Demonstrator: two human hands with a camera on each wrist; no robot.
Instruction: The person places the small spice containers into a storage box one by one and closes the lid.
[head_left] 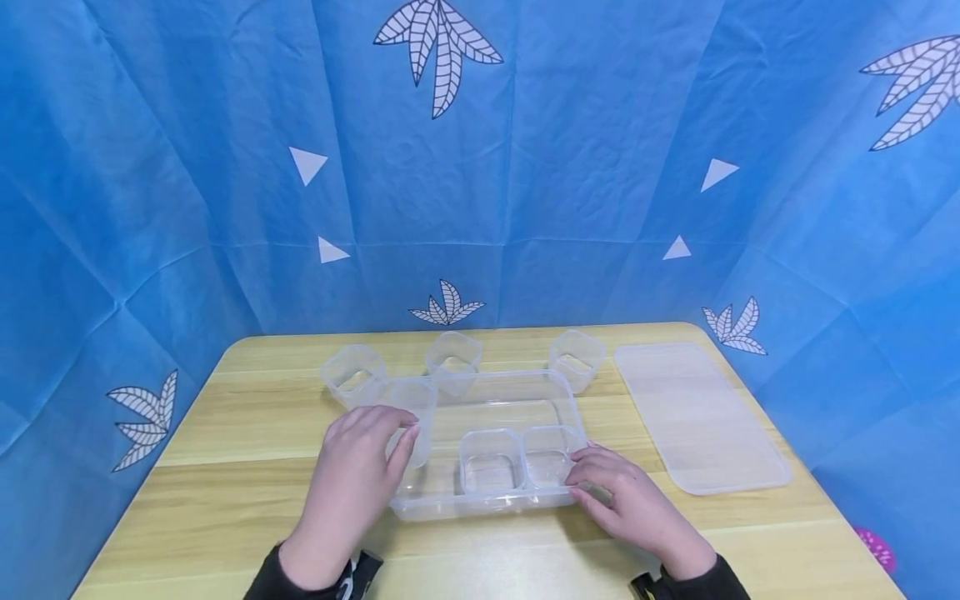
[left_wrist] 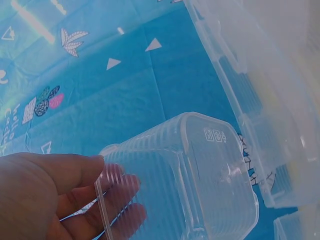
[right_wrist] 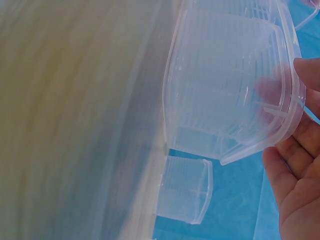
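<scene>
A large clear plastic tray [head_left: 558, 392] lies mid-table. Two small clear cups sit along its front: one in the middle [head_left: 491, 465], one at the right [head_left: 550, 458]. My left hand [head_left: 401, 433] holds a third small clear cup [head_left: 414, 398] over the tray's left end. The left wrist view shows that ribbed cup [left_wrist: 200, 175] with my fingers [left_wrist: 120, 200] behind its wall. My right hand [head_left: 587, 472] is at the tray's front right corner. In the right wrist view its fingers [right_wrist: 295, 165] pinch the flanged rim of the right cup [right_wrist: 225, 85].
Three more loose clear cups stand behind the tray: left [head_left: 352, 375], middle [head_left: 452, 358], right [head_left: 576, 358]. A flat clear lid [head_left: 697, 417] lies on the wooden table [head_left: 225, 433] at the right. Blue patterned cloth surrounds the table.
</scene>
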